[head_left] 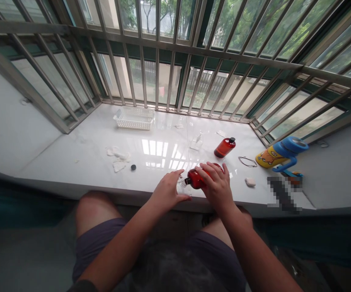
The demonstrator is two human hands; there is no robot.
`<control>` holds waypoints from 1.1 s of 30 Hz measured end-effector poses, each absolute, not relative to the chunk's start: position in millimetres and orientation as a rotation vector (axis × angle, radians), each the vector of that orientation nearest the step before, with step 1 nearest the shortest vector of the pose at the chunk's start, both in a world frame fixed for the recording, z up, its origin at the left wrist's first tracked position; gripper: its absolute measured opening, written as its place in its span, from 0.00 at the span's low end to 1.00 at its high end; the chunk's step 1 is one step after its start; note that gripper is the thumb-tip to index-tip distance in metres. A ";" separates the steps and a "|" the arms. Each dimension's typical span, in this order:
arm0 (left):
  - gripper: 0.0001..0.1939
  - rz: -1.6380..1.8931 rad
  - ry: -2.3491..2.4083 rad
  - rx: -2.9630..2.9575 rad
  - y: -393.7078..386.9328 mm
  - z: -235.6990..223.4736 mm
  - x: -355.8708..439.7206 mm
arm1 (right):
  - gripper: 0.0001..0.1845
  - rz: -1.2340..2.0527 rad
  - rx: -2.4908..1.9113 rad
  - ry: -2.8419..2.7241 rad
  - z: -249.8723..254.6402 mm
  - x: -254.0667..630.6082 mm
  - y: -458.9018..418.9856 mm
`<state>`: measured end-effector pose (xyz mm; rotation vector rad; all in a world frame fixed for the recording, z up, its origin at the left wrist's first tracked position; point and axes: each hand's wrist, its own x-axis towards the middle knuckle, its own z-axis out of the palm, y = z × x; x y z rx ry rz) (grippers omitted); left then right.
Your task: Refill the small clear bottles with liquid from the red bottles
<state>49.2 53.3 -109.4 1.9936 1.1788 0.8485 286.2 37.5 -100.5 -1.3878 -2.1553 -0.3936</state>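
My right hand [216,184] is wrapped over an amber-red bottle [196,179] that is tipped on its side near the front edge of the white sill [96,158], its open neck pointing left. My left hand [167,190] is just left of the neck, fingers curled around a small clear object [184,184] that I cannot make out well. A small black cap [133,167] lies on the sill to the left. A second amber bottle [224,147] with a black cap lies further back.
A white plastic basket [134,119] sits at the back by the window bars [169,48]. Crumpled white tissue [118,158] lies at left. A clear small bottle [197,141], a cord loop [247,162], a white eraser-like block [250,182] and a yellow-blue kids' flask [280,152] are at right.
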 end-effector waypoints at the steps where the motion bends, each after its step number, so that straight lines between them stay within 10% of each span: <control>1: 0.51 0.849 1.175 1.990 53.2 -109.0 49.2 | 0.31 -0.398 -1.390 -2.159 -100.1 286.2 37.5; 33: 0.51 0.839 1.149 1.966 53.4 -108.3 49.7 | 0.27 -0.445 -1.362 -2.154 -96.1 285.5 38.1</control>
